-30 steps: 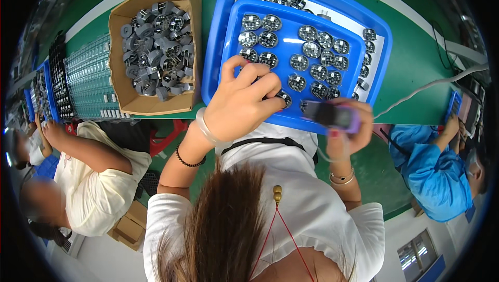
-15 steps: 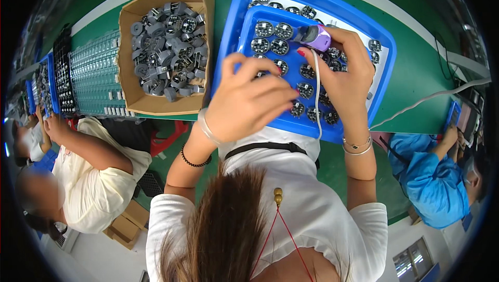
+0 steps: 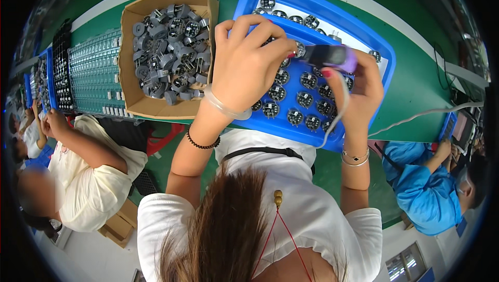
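left hand (image 3: pixel 247 63): pinching a small round metal part steady over blue plastic tray (image 3: pixel 364 32) | right hand (image 3: pixel 358 87): gripping black-and-purple corded tool (image 3: pixel 327 56), tip at that part

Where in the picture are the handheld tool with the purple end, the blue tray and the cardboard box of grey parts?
handheld tool (image 3: pixel 325 55), head view, on its dark barrel.
blue tray (image 3: pixel 291 127), head view, on its near rim.
cardboard box (image 3: pixel 150 108), head view, on its near wall.

Blue tray (image 3: pixel 382 56), brown cardboard box (image 3: pixel 136 106) of grey parts (image 3: pixel 169 48), green table (image 3: pixel 421 92), purple-tipped black tool (image 3: pixel 328 56)
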The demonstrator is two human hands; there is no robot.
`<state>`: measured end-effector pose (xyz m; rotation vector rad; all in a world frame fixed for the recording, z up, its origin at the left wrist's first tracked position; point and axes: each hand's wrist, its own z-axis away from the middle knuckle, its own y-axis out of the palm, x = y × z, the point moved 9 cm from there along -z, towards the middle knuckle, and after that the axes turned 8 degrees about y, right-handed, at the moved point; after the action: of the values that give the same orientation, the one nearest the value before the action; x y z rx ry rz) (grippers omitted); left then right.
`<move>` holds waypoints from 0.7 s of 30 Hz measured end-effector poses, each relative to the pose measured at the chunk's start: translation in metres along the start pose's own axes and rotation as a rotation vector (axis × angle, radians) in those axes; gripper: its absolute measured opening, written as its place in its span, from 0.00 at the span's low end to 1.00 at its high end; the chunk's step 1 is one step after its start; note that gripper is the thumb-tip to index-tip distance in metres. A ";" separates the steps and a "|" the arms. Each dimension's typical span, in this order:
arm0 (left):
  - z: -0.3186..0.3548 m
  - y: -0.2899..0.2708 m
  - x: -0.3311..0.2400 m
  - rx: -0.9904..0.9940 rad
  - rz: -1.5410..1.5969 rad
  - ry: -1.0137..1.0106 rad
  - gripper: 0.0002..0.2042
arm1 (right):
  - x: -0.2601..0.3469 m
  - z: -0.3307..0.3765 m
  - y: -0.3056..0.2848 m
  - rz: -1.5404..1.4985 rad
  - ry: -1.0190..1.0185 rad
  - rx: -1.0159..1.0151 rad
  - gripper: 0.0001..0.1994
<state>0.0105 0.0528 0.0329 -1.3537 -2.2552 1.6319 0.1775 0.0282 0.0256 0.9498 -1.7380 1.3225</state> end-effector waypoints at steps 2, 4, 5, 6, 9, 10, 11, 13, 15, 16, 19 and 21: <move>-0.002 -0.003 -0.001 -0.039 -0.074 0.005 0.06 | -0.014 0.009 -0.018 -0.326 0.149 -0.152 0.21; -0.003 0.004 -0.002 -0.006 -0.068 0.003 0.07 | -0.009 0.014 -0.033 -0.398 0.129 -0.264 0.20; -0.004 0.010 -0.003 0.027 -0.054 0.007 0.07 | -0.008 0.015 -0.036 -0.396 0.127 -0.264 0.20; -0.004 0.011 -0.004 0.025 -0.052 0.008 0.07 | 0.010 0.014 -0.029 -0.191 -0.017 -0.151 0.20; -0.005 0.016 -0.005 0.033 -0.023 0.016 0.08 | 0.026 0.018 -0.002 0.143 -0.149 0.046 0.21; -0.004 0.017 -0.003 0.035 -0.005 0.002 0.09 | 0.025 0.019 0.005 0.159 -0.134 0.072 0.21; -0.003 0.017 -0.002 0.038 0.014 -0.014 0.10 | 0.026 0.019 0.009 0.159 -0.135 0.072 0.21; 0.000 0.011 0.000 0.026 0.043 -0.034 0.11 | 0.024 0.017 0.019 0.203 -0.125 0.102 0.21; 0.004 0.004 0.002 0.016 0.076 -0.053 0.11 | 0.023 0.015 0.026 0.197 -0.114 0.121 0.21; 0.006 0.000 0.004 0.018 0.059 -0.068 0.11 | 0.022 0.015 0.029 0.190 -0.103 0.142 0.20; 0.011 -0.009 0.006 0.061 0.056 -0.076 0.11 | 0.019 0.015 0.026 0.188 -0.093 0.128 0.20; 0.012 -0.008 0.006 0.102 0.067 -0.072 0.11 | 0.020 0.016 0.023 0.191 -0.103 0.116 0.20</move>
<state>-0.0039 0.0474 0.0312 -1.3821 -2.1529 1.8180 0.1460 0.0151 0.0302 0.9491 -1.8854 1.5340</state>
